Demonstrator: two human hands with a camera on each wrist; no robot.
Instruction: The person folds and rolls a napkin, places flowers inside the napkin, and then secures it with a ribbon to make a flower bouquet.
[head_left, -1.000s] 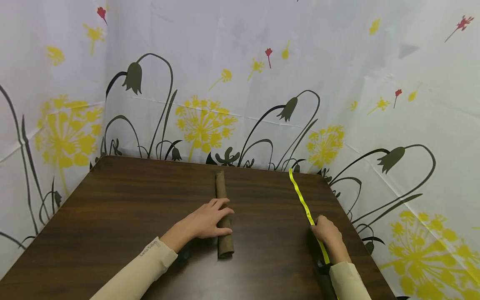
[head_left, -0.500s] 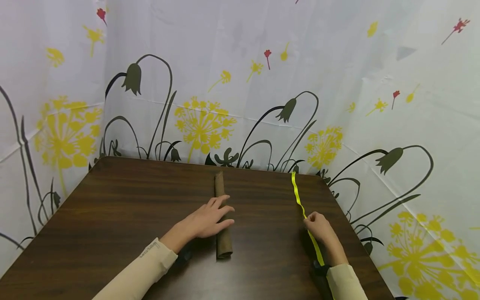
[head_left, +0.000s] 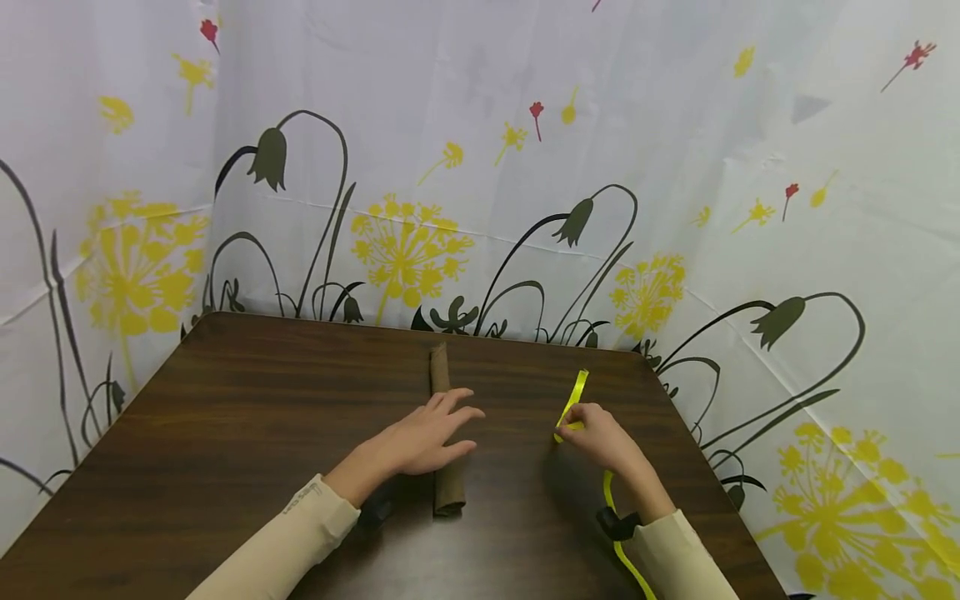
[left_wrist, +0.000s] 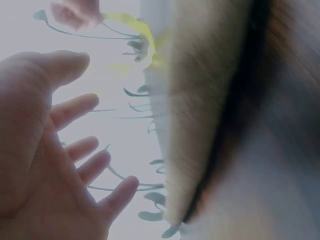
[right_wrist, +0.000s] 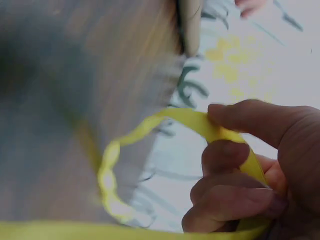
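Note:
A brown roll [head_left: 450,492], apparently of rolled-up sheet material, lies lengthwise on the dark wooden table [head_left: 300,367]. My left hand [head_left: 416,437] is over its middle, fingers spread and straight; in the left wrist view the open palm [left_wrist: 55,165] faces the roll [left_wrist: 200,100]. To the right of the roll, my right hand [head_left: 607,437] pinches a narrow yellow ribbon [head_left: 574,390] between thumb and fingers. The right wrist view shows the ribbon [right_wrist: 187,120] looping out past the thumb, its far part hanging in a curve. Another stretch trails under the right wrist toward the front edge.
A white curtain [head_left: 465,100] printed with yellow, red and dark green flowers hangs right behind the table and along both sides. A dark wrist strap [head_left: 618,523] sits at my right wrist.
My right hand has moved left toward the roll, drawing the ribbon along; its far end has come back from the table's rear edge. The left hand has lifted slightly, its fingers reaching farther across the roll.

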